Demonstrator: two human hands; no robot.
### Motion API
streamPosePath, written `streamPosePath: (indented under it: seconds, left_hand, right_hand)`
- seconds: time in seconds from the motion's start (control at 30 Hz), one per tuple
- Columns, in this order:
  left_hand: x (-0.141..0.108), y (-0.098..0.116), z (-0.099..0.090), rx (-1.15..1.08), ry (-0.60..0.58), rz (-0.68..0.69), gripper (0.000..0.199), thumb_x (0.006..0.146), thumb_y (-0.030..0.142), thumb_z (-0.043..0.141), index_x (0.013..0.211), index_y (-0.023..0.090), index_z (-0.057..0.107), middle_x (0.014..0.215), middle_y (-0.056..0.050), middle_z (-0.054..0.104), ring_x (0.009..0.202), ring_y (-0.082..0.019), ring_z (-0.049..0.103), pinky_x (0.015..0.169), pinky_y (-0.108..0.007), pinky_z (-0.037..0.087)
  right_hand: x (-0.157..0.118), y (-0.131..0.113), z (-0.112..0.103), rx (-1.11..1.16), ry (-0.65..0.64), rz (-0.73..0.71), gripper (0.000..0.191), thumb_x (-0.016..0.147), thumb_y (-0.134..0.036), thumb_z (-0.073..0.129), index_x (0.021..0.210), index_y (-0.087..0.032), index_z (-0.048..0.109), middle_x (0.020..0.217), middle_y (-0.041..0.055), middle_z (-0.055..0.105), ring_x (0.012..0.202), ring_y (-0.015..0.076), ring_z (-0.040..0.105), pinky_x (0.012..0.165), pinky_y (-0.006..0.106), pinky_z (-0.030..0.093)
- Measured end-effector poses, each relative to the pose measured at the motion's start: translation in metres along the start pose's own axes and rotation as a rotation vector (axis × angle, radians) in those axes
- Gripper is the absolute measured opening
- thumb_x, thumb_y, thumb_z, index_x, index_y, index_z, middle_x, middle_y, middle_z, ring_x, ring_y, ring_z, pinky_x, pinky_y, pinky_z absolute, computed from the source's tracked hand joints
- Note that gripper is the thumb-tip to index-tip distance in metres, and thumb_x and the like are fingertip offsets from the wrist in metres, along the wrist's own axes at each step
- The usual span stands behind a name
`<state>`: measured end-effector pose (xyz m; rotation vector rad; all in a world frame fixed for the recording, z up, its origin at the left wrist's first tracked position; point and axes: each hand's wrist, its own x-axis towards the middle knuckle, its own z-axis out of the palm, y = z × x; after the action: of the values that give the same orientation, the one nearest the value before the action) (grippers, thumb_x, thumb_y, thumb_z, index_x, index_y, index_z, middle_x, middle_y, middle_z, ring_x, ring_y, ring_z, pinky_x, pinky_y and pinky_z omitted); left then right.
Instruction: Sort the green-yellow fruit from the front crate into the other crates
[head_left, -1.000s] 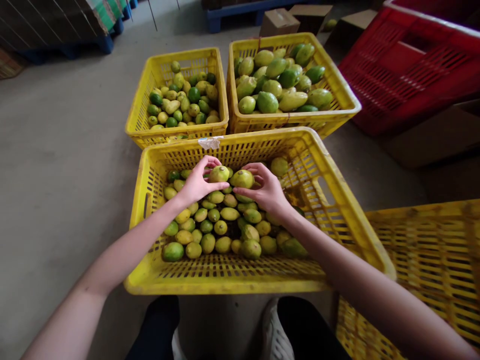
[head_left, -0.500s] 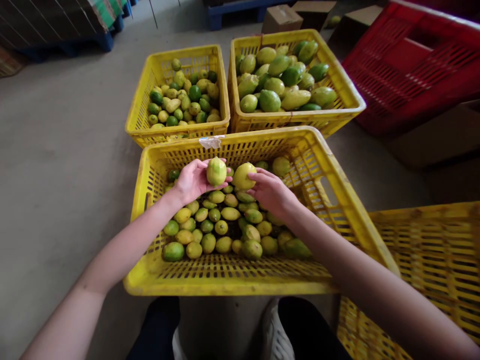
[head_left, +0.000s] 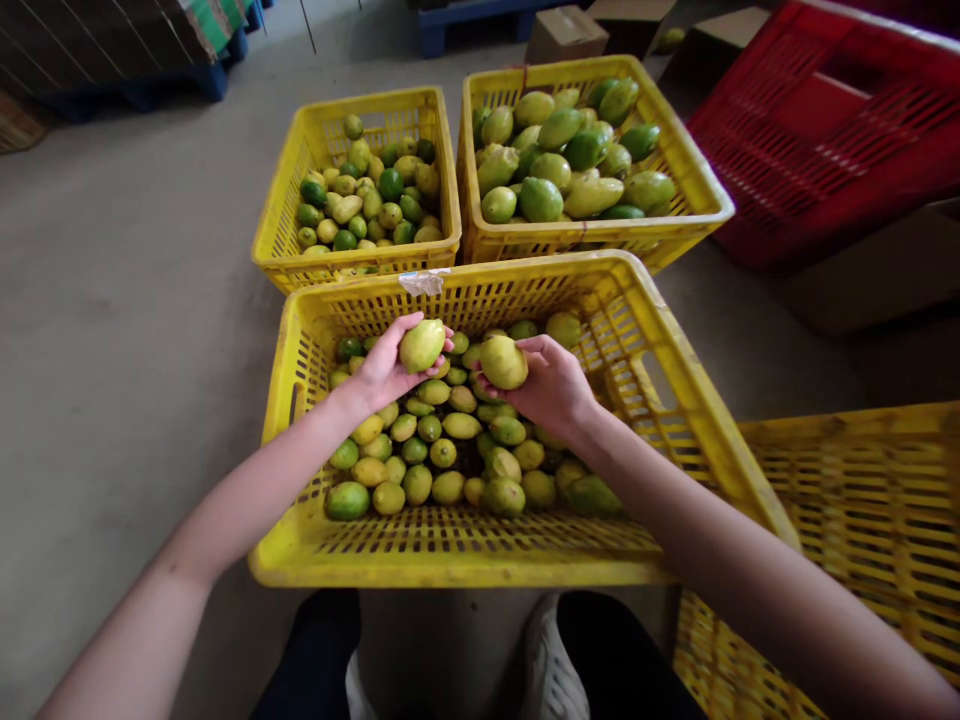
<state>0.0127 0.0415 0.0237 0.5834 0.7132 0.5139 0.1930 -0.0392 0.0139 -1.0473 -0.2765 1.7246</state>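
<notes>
My left hand (head_left: 391, 362) is closed round a yellow-green lemon (head_left: 421, 346), its fingertips showing past the right side of the fruit. A second, rounder lemon (head_left: 504, 362) is held in my right hand (head_left: 551, 385), the thumb on top and the fingers beneath. Both hands are over the near yellow crate (head_left: 465, 575), a little apart from each other. Below them many loose lemons (head_left: 460, 427), yellow to green, lie spread over the crate's floor. My forearms and hands hide some of the fruit.
Behind stand two more yellow crates: the left one (head_left: 274, 225) holds small green and yellow lemons, the right one (head_left: 712, 205) larger ones. A red crate (head_left: 825, 130) leans at the right. Another yellow crate (head_left: 862, 520) is near right. Cardboard boxes (head_left: 566, 35) lie at the back.
Both lemons have been turned in my hands. The left one has tilted and shifted slightly left; the right one has moved slightly right and down.
</notes>
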Motion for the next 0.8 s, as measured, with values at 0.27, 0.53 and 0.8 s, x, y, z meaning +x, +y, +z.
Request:
streamPosePath:
  seconds: [0.27, 0.53, 0.8]
  left_hand:
    - [-0.0010, -0.0016, 0.0024, -0.033, 0.036, -0.014, 0.033, 0.089, 0.024, 0.036, 0.097, 0.009, 0.065, 0.072, -0.006, 0.066, 0.059, -0.014, 0.063, 0.053, -0.022, 0.052]
    - [-0.0042, -0.0024, 0.0061, -0.014, 0.095, -0.059, 0.026, 0.088, 0.035, 0.053, 0.080, 0.011, 0.060, 0.072, -0.005, 0.062, 0.055, -0.011, 0.060, 0.043, -0.017, 0.048]
    - [-0.0032, -0.0013, 0.0031, -0.049, 0.175, -0.047, 0.023, 0.090, 0.024, 0.045, 0.079, 0.010, 0.060, 0.068, -0.005, 0.064, 0.056, -0.012, 0.063, 0.050, -0.021, 0.054]
  right_hand:
    - [0.0013, -0.0018, -0.0010, 0.051, 0.060, -0.017, 0.017, 0.068, -0.027, 0.049, 0.078, -0.016, 0.057, 0.064, 0.0055, 0.063, 0.051, 0.0156, 0.056, 0.042, 0.024, 0.042]
    - [0.0040, 0.0018, 0.0005, 0.059, 0.124, -0.022, 0.013, 0.082, -0.025, 0.050, 0.079, -0.015, 0.058, 0.070, 0.0074, 0.068, 0.055, 0.0165, 0.060, 0.042, 0.024, 0.044]
    - [0.0000, 0.0008, -0.0003, -0.009, 0.053, -0.036, 0.021, 0.083, -0.035, 0.056, 0.073, -0.017, 0.057, 0.061, 0.0034, 0.063, 0.045, 0.0122, 0.052, 0.036, 0.021, 0.038]
